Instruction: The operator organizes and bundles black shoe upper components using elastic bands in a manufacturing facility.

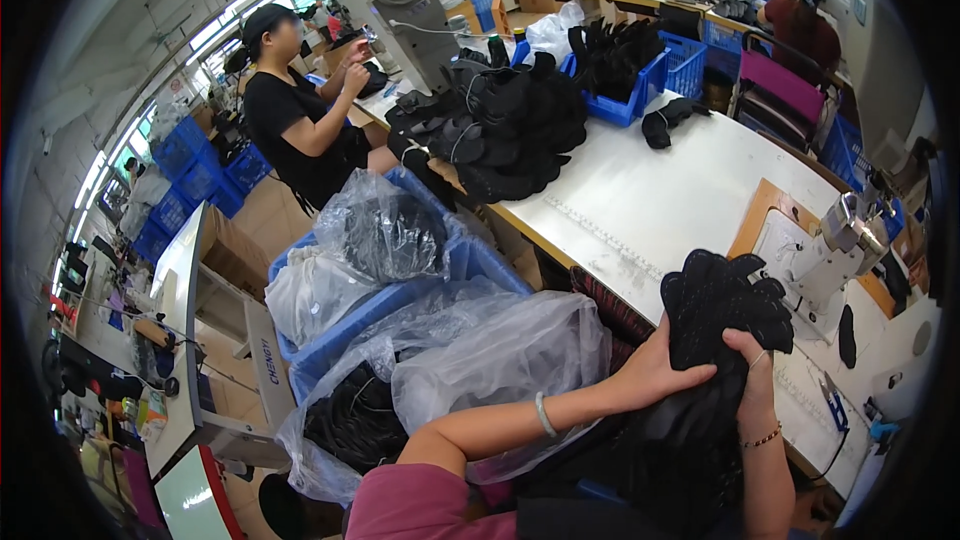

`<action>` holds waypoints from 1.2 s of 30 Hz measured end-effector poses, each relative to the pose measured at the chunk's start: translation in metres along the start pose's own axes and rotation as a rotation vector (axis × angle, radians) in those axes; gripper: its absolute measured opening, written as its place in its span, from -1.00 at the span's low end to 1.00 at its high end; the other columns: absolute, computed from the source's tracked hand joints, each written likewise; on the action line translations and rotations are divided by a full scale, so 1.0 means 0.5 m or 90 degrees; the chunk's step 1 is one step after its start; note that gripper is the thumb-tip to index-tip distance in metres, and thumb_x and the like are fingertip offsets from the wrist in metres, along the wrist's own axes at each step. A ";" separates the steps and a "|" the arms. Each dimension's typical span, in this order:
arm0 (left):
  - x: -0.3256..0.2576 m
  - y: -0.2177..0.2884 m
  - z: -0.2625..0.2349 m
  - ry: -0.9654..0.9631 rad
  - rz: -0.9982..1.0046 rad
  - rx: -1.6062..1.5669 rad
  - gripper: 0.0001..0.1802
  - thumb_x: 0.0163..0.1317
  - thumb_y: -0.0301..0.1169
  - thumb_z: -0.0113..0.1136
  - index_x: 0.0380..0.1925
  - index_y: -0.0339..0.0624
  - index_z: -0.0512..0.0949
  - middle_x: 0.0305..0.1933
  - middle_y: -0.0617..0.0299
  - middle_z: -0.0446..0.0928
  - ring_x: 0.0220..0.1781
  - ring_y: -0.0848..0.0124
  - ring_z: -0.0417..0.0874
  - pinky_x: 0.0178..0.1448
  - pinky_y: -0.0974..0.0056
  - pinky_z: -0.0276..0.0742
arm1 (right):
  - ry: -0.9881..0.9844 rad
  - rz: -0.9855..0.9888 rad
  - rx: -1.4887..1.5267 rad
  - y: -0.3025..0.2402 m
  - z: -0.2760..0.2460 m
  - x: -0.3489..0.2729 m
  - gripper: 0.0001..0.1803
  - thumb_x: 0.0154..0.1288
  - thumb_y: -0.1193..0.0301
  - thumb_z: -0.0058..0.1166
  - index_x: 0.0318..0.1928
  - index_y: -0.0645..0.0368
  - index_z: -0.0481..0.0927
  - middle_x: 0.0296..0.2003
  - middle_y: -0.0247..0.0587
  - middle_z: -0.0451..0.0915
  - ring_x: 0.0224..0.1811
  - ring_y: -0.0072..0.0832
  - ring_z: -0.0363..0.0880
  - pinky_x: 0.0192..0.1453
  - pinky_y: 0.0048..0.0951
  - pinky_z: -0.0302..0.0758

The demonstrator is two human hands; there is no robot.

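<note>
Left fingers (697, 375): wrapped around black fabric stack (715, 305)
Right fingers (739, 341): gripping its opposite side
Stack: might splay — uneven pressure
Snips (833, 403): might fall — forearm (767, 485) bump

we could pass over the white table (640, 180), between the black pile (500, 135) and the sewing machine (828, 268). our bundle (722, 302) stands in the way near that machine, while a plastic bag (500, 365) and blue bin (492, 268) crowd our left.
</note>
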State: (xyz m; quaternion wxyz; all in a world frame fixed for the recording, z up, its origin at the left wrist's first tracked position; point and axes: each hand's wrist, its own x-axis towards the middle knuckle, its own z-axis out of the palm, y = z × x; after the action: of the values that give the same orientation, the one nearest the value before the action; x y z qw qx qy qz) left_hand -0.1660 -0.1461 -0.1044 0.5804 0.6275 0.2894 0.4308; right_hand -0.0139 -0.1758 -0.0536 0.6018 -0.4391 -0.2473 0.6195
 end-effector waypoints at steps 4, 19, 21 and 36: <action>0.046 0.015 -0.012 0.038 0.007 -0.012 0.05 0.01 -0.08 0.35 0.28 -0.51 -0.03 0.24 -0.22 0.24 0.32 0.15 0.28 0.38 0.23 0.16 | 0.012 0.009 0.034 -0.025 0.024 0.024 -0.69 0.05 0.55 0.09 -0.12 0.25 0.55 -0.20 -0.25 0.57 -0.16 -0.44 0.55 0.00 -0.46 0.49; 0.037 0.025 -0.006 0.041 0.006 0.006 -0.14 0.16 -0.19 0.27 0.26 -0.47 0.04 0.22 -0.05 0.31 0.26 0.29 0.33 0.33 0.27 0.23 | 0.005 0.121 0.051 -0.036 0.011 0.038 -0.69 0.02 0.58 0.18 -0.15 0.27 0.56 -0.26 -0.25 0.60 -0.22 -0.44 0.59 -0.04 -0.44 0.54; 0.039 0.031 -0.004 0.056 0.002 0.018 -0.15 0.17 -0.18 0.26 0.26 -0.48 0.05 0.20 -0.06 0.33 0.24 0.29 0.36 0.32 0.27 0.24 | 0.019 0.040 0.000 -0.029 0.005 0.038 -0.67 0.00 0.59 0.17 -0.13 0.26 0.54 -0.25 -0.25 0.59 -0.21 -0.44 0.58 -0.03 -0.45 0.53; 0.065 0.119 -0.044 0.250 0.363 0.605 -0.36 0.14 -0.40 0.24 0.20 -0.39 0.27 0.05 -0.08 0.45 0.11 0.09 0.49 0.15 0.19 0.41 | -0.008 0.100 0.042 -0.020 -0.015 0.062 -0.65 0.05 0.52 0.16 -0.08 0.23 0.52 -0.21 -0.23 0.58 -0.18 -0.43 0.58 -0.03 -0.45 0.54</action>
State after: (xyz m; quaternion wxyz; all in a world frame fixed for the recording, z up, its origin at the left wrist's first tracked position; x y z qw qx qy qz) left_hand -0.1782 -0.1168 -0.0406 0.0321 0.7804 0.3727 0.5011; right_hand 0.0011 -0.1460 -0.0569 0.5640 -0.4333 -0.1956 0.6752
